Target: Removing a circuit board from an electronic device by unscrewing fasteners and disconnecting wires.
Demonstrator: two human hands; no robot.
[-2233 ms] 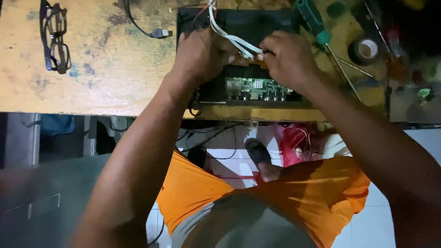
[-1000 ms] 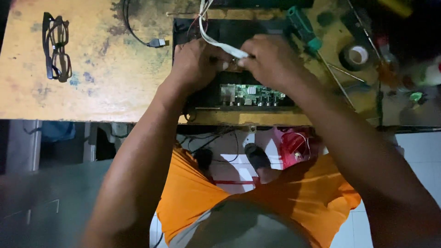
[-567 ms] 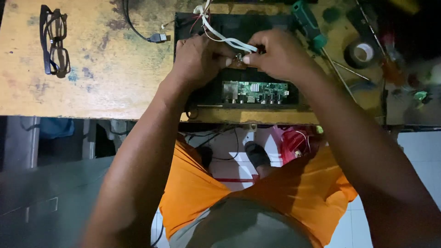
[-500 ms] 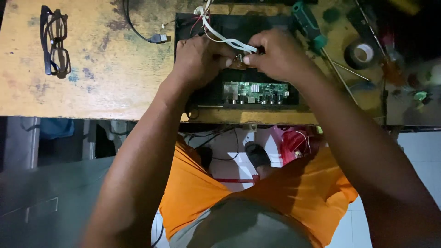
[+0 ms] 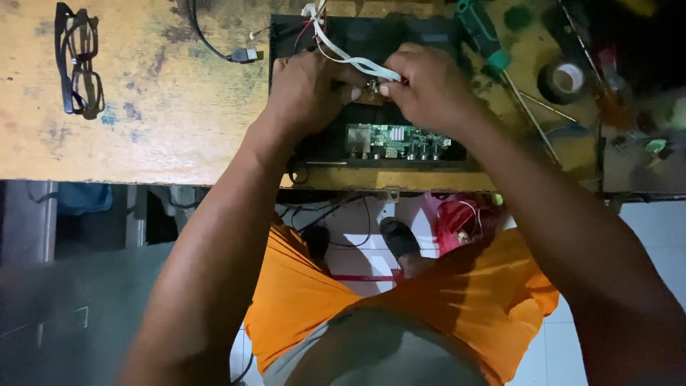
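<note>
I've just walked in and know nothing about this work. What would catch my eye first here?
Two bare hands, the left hand and the right hand, meet over an opened black box near the front edge of the worn wooden table, pinching a small part where white wires run. Just below the fingers a green circuit board shows. A pair of glasses lies far left, a green-handled screwdriver to the right.

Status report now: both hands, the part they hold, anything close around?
Left hand and right hand pinching small part over open black box. White cable crossing above. Screwdriver, tape roll at right.
</note>
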